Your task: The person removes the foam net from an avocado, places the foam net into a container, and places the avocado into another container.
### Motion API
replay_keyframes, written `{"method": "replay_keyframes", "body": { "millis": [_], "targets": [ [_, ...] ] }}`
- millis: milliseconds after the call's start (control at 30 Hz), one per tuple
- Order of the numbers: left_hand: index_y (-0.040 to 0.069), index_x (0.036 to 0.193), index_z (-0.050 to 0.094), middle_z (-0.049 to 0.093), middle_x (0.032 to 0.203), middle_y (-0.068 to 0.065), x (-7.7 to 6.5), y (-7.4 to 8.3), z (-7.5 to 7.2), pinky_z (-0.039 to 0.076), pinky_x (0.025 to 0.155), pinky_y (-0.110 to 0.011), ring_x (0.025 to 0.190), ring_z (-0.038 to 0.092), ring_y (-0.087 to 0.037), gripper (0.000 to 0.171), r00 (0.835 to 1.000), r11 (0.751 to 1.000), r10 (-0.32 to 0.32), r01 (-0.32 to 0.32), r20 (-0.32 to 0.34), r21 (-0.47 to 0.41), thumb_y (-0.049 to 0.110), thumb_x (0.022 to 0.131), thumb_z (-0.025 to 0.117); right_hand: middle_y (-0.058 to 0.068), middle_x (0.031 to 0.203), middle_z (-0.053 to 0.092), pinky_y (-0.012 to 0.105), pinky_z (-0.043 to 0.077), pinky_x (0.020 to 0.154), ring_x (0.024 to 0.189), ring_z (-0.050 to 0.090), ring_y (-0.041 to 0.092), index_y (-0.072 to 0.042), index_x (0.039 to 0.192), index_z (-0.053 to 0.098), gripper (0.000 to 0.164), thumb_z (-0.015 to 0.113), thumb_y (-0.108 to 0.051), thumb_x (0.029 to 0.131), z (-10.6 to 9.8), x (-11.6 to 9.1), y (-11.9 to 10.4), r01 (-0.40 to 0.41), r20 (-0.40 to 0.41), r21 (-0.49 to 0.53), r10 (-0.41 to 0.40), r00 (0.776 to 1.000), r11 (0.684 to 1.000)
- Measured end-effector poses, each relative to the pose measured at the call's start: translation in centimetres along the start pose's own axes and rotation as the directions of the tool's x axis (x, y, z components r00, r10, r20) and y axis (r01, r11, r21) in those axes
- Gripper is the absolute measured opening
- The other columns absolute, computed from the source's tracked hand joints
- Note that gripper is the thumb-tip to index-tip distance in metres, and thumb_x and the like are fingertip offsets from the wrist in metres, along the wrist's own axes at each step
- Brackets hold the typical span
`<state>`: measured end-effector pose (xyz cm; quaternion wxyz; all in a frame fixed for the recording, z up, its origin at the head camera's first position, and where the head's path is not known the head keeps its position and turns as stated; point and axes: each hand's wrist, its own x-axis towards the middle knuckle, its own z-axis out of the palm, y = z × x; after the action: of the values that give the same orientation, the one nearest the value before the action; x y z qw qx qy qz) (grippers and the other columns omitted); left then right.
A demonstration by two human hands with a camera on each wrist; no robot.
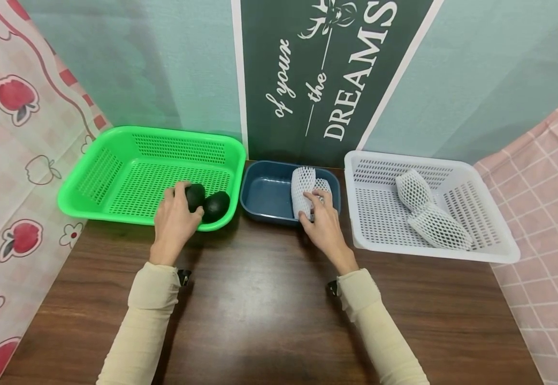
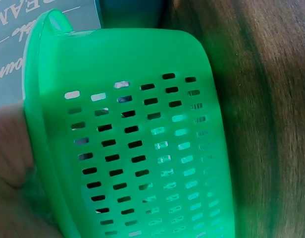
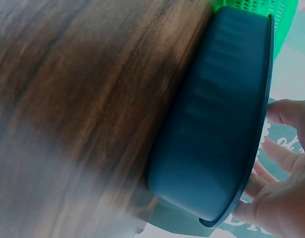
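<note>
In the head view my left hand [image 1: 175,216] reaches over the near wall of the green basket [image 1: 78,206] and grips a dark avocado [image 1: 195,197]. A second avocado [image 1: 216,207] lies right beside it. My right hand [image 1: 324,219] is at the blue tray [image 1: 264,198], thumb and fingers bent about a white foam net sleeve [image 1: 303,187]. Another foam net [image 1: 322,185] sits partly hidden behind those fingers. In the right wrist view the tray's side [image 3: 207,119] hides most of the netting. The basket wall [image 2: 142,148] blocks the avocados in the left wrist view.
A white basket [image 1: 356,214] on the right contains two foam net sleeves [image 1: 440,227]. The three containers stand in a row along the back of the brown wooden table [image 1: 259,310], against a printed cloth [image 1: 288,128]. Patterned cloths hang at both sides.
</note>
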<state>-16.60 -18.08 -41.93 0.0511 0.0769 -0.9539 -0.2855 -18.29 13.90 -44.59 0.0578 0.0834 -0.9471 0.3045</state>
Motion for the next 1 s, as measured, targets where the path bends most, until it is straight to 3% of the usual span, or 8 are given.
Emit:
{"method": "replay_keyframes", "body": {
  "millis": [200,333,1000],
  "targets": [
    [0.001,0.13,0.055,0.051,0.131,-0.03,-0.38,-0.01,0.15,0.047,0.082,-0.064,0.109,0.053,-0.053,0.042,0.999,0.998,-0.012,0.01,0.042,0.063,0.022,0.095,0.059,0.018,0.148,0.04,0.059,0.037,0.108,0.109,0.062,0.031,-0.004,0.142,0.052,0.052,0.066,-0.021,0.095,0.06,-0.33,0.04,-0.002,0.041,-0.015,0.003,0.999,1.0],
    [0.0,0.123,0.059,0.053,0.13,-0.029,-0.61,0.0,0.14,0.047,0.082,-0.064,0.11,0.053,-0.052,0.037,0.998,0.997,-0.011,0.007,0.054,0.082,0.024,0.096,0.058,0.017,0.149,0.041,0.058,0.036,0.109,0.106,0.066,0.029,-0.005,0.142,0.052,0.052,0.065,-0.024,0.095,0.05,-0.43,0.05,0.004,0.053,-0.022,-0.003,0.999,1.0],
    [0.002,0.133,0.055,0.051,0.134,-0.031,-0.76,-0.06,0.54,0.043,0.092,-0.061,0.115,0.05,-0.051,0.048,0.997,0.998,0.056,-0.054,-0.046,0.037,0.026,0.093,0.067,0.017,0.144,0.045,0.054,0.044,0.099,0.099,0.069,0.028,-0.007,0.139,0.055,0.047,0.065,-0.02,0.095,-0.85,-0.92,0.0,0.065,-0.023,0.002,-0.065,0.998,0.998]
  ]
}}
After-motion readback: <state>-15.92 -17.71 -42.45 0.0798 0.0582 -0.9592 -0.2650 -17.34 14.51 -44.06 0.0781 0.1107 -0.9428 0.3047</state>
